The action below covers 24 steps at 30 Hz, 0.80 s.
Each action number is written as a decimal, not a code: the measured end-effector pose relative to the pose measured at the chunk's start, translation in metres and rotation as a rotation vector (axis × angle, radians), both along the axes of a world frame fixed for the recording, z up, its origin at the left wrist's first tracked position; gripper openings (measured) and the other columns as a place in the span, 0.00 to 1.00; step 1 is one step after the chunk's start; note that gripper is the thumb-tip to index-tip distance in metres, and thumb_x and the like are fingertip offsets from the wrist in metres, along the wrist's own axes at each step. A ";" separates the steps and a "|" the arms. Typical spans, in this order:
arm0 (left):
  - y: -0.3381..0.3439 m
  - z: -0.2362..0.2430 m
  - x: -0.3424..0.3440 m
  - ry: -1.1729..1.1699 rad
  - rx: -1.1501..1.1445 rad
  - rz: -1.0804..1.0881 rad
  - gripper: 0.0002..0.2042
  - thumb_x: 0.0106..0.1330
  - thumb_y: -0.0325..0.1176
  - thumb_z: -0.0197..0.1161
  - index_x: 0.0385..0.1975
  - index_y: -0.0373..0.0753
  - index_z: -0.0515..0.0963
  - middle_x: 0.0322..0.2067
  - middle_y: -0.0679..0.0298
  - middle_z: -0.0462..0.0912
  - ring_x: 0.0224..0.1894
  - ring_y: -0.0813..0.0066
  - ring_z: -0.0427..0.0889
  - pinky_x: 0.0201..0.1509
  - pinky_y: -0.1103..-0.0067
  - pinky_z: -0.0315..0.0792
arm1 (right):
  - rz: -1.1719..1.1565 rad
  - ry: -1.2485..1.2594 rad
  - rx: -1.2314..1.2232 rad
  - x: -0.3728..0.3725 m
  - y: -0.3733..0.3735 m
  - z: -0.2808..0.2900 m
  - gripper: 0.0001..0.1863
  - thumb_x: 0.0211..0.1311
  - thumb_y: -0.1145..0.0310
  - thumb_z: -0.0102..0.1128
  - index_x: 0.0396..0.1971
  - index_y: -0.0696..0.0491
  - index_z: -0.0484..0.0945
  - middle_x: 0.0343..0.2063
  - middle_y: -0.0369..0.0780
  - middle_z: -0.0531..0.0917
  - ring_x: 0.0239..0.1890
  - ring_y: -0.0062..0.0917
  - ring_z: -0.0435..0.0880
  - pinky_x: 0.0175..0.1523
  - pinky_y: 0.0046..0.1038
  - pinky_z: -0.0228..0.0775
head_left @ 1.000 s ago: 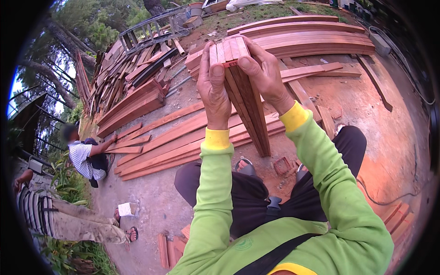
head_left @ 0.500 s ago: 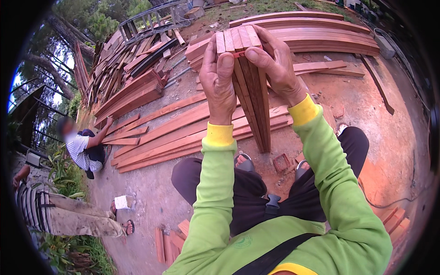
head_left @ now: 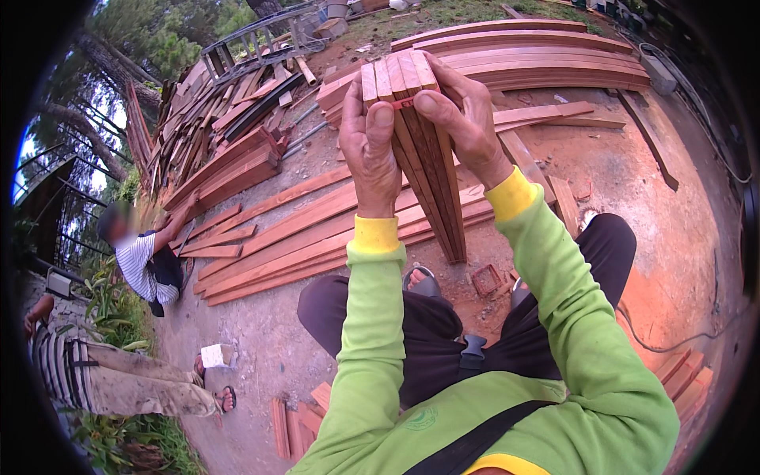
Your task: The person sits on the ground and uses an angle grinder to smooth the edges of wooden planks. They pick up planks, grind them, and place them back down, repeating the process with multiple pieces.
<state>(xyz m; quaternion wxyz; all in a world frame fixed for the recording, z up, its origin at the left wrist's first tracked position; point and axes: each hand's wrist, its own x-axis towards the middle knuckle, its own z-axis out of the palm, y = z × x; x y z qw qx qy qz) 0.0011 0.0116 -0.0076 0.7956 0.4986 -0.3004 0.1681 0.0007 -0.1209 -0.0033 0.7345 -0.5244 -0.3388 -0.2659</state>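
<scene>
In front of the chest, held up over the knees, the left hand (head_left: pixel 370 150) is clenched around the left side of a bundle of wooden slats (head_left: pixel 423 150), thumb pressed against its near face, while the right hand (head_left: pixel 463 119) grasps the same bundle from the right, its thumb and forefinger pinching a thin red band (head_left: pixel 404 103) that crosses the slats near their upper ends. The far fingers of both hands are hidden behind the wood, so how far they wrap round cannot be told. The bundle stands nearly upright, its cut ends toward the camera and its lower end down between the legs, just above the ground; whether it touches the ground is unclear. Green sleeves with yellow cuffs (head_left: pixel 376 235) run back to the lower edge, where the body is cut off. Below the bundle, dark trousers (head_left: pixel 419 340) and one sandalled foot (head_left: pixel 421 279) show, beside a small reddish block (head_left: pixel 485 279). Long reddish planks (head_left: pixel 317 229) lie on the bare ground to the left, and more are stacked beyond the hands (head_left: pixel 546 63). At the far left a seated person in a striped shirt (head_left: pixel 142 265) reaches toward the planks, face blurred; another person's legs (head_left: pixel 127 384) enter at the lower left, the rest cut off by the rim.
</scene>
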 end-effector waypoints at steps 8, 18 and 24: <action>-0.002 -0.004 -0.001 -0.006 -0.011 -0.010 0.44 0.59 0.56 0.68 0.66 0.29 0.58 0.55 0.58 0.74 0.56 0.72 0.74 0.63 0.76 0.65 | 0.110 0.047 0.069 -0.003 0.002 -0.003 0.32 0.59 0.58 0.67 0.54 0.67 0.71 0.45 0.42 0.79 0.50 0.21 0.75 0.57 0.23 0.65; -0.001 -0.019 0.001 0.004 0.070 0.108 0.44 0.59 0.55 0.69 0.66 0.32 0.57 0.56 0.58 0.73 0.56 0.72 0.73 0.63 0.76 0.65 | -0.001 0.024 0.059 0.009 0.010 -0.007 0.35 0.60 0.53 0.65 0.56 0.68 0.70 0.48 0.45 0.79 0.51 0.23 0.75 0.58 0.24 0.65; -0.018 -0.076 -0.011 0.087 0.234 0.263 0.48 0.47 0.44 0.80 0.64 0.35 0.55 0.52 0.58 0.73 0.54 0.70 0.74 0.57 0.75 0.70 | -0.026 0.084 -0.002 0.021 0.007 -0.006 0.37 0.57 0.48 0.66 0.54 0.66 0.72 0.47 0.46 0.81 0.50 0.24 0.77 0.56 0.25 0.67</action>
